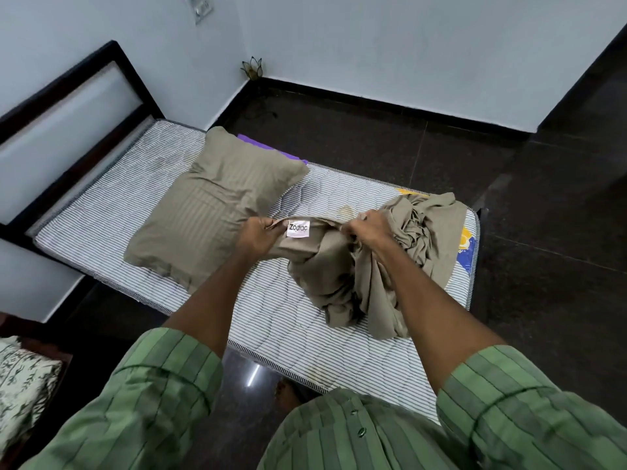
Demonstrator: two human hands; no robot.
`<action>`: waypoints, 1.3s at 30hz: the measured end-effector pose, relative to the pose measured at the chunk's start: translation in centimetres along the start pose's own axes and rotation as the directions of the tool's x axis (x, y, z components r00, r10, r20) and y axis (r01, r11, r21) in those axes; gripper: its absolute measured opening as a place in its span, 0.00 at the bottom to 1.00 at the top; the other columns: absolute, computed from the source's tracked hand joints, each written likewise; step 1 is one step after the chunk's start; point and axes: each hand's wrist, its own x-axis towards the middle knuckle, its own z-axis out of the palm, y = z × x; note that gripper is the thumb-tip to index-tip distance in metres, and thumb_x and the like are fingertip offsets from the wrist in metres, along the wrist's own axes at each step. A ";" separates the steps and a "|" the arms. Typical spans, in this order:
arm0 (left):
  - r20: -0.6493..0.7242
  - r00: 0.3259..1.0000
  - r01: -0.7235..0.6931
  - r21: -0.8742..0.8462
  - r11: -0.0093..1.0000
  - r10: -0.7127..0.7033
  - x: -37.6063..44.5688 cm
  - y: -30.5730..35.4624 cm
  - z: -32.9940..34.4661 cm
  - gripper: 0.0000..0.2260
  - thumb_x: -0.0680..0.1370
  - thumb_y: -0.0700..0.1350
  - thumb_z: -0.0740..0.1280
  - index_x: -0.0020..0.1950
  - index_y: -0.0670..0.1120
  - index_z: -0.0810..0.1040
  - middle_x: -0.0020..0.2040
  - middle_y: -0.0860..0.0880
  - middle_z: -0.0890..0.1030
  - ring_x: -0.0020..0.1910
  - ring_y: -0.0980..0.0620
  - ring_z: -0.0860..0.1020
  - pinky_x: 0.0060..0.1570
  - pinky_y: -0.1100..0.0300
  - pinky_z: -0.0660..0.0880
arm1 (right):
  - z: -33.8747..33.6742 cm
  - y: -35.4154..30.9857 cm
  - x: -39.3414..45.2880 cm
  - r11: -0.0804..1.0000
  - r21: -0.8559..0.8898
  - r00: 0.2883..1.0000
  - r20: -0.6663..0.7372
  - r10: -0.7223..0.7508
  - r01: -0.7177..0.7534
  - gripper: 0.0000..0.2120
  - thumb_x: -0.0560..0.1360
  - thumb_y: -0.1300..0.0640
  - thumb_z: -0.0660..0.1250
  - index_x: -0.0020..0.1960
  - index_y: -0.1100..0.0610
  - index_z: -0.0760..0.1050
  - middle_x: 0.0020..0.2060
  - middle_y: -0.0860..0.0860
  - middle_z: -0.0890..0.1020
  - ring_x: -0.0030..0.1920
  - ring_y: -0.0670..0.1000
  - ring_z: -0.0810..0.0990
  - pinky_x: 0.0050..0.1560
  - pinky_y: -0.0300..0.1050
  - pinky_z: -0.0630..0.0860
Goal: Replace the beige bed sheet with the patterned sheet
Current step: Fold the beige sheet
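**Beige sheet off the mattress, now being gathered**

We have the beige sheet [369, 266] bunched in a loose heap on the bare striped mattress [142, 184], and we hold its top edge stretched between our two hands. Our left hand [259, 230] pinches the hem with curled fingers just left of the white label [298, 227]; our right hand [364, 225] grips a fold of the same edge, fingers closed around the cloth. Most of the fabric hangs below and beyond the right hand, spilling toward the mattress corner on that side.

Beyond the left hand lies the beige pillow [217, 205], resting on the mattress near the headboard [68, 106]. Far down at our left elbow, off the bed, sits the patterned sheet [20, 378], folded, well apart from both hands.

We judge the stripping step done and the folding or bundling of the old sheet under way. The next move seems to call for bringing the hands together to tame the heap, setting it aside off the mattress, then reaching back to the left for the patterned sheet. The pillow will probably need lifting clear before we spread anything.
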 end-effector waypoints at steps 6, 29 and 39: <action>-0.006 0.937 0.348 0.072 0.935 -0.349 0.3 -0.5 0.7 0.25 0.78 0.61 0.67 0.54 0.37 0.84 0.50 0.39 0.85 0.47 0.43 0.84 0.40 0.54 0.81 | -1.8 -2.6 -1.7 0.969 0.041 0.879 0.433 0.202 -0.243 0.03 0.61 0.54 0.63 0.32 0.52 0.70 0.30 0.53 0.74 0.28 0.53 0.69 0.35 0.46 0.67; 0.037 0.993 0.115 -0.281 0.953 -0.108 -2.7 2.1 7.2 0.05 0.71 0.50 0.71 0.42 0.51 0.85 0.36 0.49 0.85 0.34 0.50 0.81 0.40 0.55 0.80 | 4.6 1.0 -3.7 0.966 0.219 0.967 -0.242 -0.080 0.135 0.20 0.72 0.56 0.68 0.26 0.55 0.64 0.21 0.44 0.61 0.25 0.44 0.60 0.29 0.44 0.60; -0.179 0.952 0.193 -0.286 0.939 -0.250 -2.8 2.5 7.4 0.08 0.76 0.47 0.74 0.37 0.48 0.86 0.33 0.53 0.85 0.34 0.52 0.84 0.43 0.49 0.84 | 6.4 0.5 -5.4 0.973 -0.047 0.974 0.007 -0.225 0.225 0.05 0.65 0.55 0.68 0.37 0.49 0.83 0.34 0.43 0.85 0.38 0.46 0.84 0.42 0.45 0.82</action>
